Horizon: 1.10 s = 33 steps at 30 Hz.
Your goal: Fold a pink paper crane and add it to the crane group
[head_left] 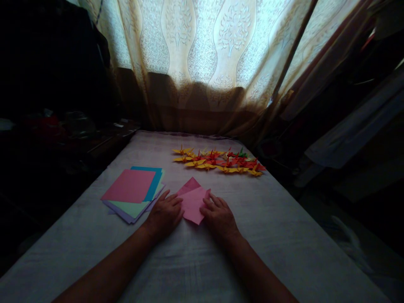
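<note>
A sheet of pink origami paper point(193, 204) lies turned cornerwise on the cloth, with a crease across it and a darker pink area near its far corner. My left hand point(166, 211) grips its left edge, fingers bent and the thumb near the lower edge. On the opposite side, my right hand point(219, 213) pinches the right corner, which stands up slightly between the fingers. Just left of my left hand sits a fanned stack of coloured paper squares point(131, 185), pink on top, with blue, pale green and lilac beneath.
Rows of folded paper cranes point(217, 161) in yellow, orange, red and green stand toward the far right of the cloth-covered table point(271, 252). A patterned curtain point(205, 63) hangs behind it. Dark clutter point(75, 126) borders the left side, and hanging cloth point(353, 122) the right.
</note>
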{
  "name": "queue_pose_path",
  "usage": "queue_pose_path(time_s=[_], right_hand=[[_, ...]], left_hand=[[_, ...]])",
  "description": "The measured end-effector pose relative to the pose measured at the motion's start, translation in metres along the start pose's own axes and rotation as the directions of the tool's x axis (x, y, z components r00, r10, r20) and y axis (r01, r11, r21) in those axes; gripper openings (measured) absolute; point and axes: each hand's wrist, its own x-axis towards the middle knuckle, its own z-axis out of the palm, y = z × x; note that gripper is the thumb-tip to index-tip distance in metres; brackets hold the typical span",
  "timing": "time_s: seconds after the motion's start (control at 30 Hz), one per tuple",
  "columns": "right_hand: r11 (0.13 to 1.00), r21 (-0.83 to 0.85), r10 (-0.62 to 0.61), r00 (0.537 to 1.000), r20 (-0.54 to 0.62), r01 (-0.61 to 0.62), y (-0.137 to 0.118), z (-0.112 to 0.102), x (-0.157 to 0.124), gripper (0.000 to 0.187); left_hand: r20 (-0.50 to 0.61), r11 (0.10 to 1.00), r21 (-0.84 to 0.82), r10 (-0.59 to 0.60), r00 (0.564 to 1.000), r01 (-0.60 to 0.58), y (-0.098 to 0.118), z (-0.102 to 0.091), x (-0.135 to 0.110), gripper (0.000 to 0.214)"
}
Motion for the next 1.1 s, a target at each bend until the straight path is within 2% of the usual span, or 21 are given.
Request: queue_pose_path(time_s=[0.1,0.13,0.23,0.27,0.3,0.4,0.53,0.63,0.7,0.77,0.87,0.9,0.97,1.03,1.1], right_hand=[[0.999,0.037,0.007,1.0,-0.018,-0.007,0.009,-0.004,-0.01,0.021],[0.999,0.043,0.006,0.999,-0.033,-0.004,0.013,-0.005,-0.015,0.023],[0.995,0.098,-0.025,0.999,-0.043,0.029,0.025,-0.006,-0.031,0.028],[0.99,0.139,-0.031,0.999,-0.04,0.037,0.029,-0.005,-0.035,0.03],[0.981,0.189,-0.033,0.999,-0.038,0.04,0.033,-0.003,-0.038,0.031],[0.934,0.357,-0.019,0.999,-0.026,0.028,0.042,0.004,-0.043,0.031],[0.89,0.455,0.005,1.0,0.01,-0.01,0.041,0.001,-0.04,0.027],[0.895,0.445,0.036,0.999,-0.01,-0.028,0.033,-0.006,-0.038,0.02],[0.895,0.436,0.112,0.994,-0.018,-0.093,0.027,-0.01,-0.035,0.019],[0.864,0.444,0.266,0.964,-0.004,-0.236,0.023,-0.01,-0.03,0.022],[0.793,0.412,0.477,0.878,0.038,-0.449,0.019,-0.007,-0.02,0.023],[0.794,0.368,0.506,0.862,0.041,-0.484,0.017,-0.006,-0.016,0.025],[0.832,0.241,0.511,0.859,0.014,-0.499,0.013,-0.004,-0.011,0.033],[0.867,0.118,0.49,0.872,-0.017,-0.485,0.009,-0.004,-0.008,0.035],[0.879,0.044,0.476,0.879,-0.032,-0.474,0.005,-0.003,-0.007,0.035]], left_hand=[[0.048,0.997,-0.071,0.04,0.998,-0.036,-0.004,-0.008,0.0,0.023],[0.078,0.993,-0.098,0.08,0.994,-0.073,-0.006,-0.01,0.0,0.029],[0.181,0.983,-0.149,0.132,0.975,-0.105,-0.015,-0.017,0.001,0.069],[0.215,0.982,-0.16,0.138,0.967,-0.105,-0.019,-0.018,0.001,0.073],[0.243,0.98,-0.167,0.148,0.959,-0.109,-0.022,-0.019,0.002,0.07],[0.261,0.976,-0.184,0.165,0.951,-0.119,-0.029,-0.014,0.002,0.043],[0.227,0.96,-0.266,0.146,0.963,-0.083,-0.029,-0.007,0.004,0.025],[0.198,0.94,-0.338,0.109,0.974,-0.036,-0.022,-0.007,0.005,0.024],[0.157,0.945,-0.327,0.037,0.987,0.017,-0.016,-0.007,0.005,0.025],[0.108,0.955,-0.278,-0.077,0.991,0.105,-0.012,-0.004,0.004,0.024],[0.061,0.947,-0.219,-0.227,0.972,0.235,-0.01,0.002,0.003,0.031],[0.05,0.943,-0.202,-0.259,0.965,0.263,-0.01,0.004,0.003,0.038],[-0.009,0.944,-0.148,-0.3,0.954,0.295,-0.008,0.007,0.004,0.053],[-0.094,0.961,-0.07,-0.273,0.957,0.268,-0.003,0.007,0.006,0.055],[-0.126,0.987,-0.004,-0.158,0.979,0.159,0.005,0.005,0.008,0.044]])
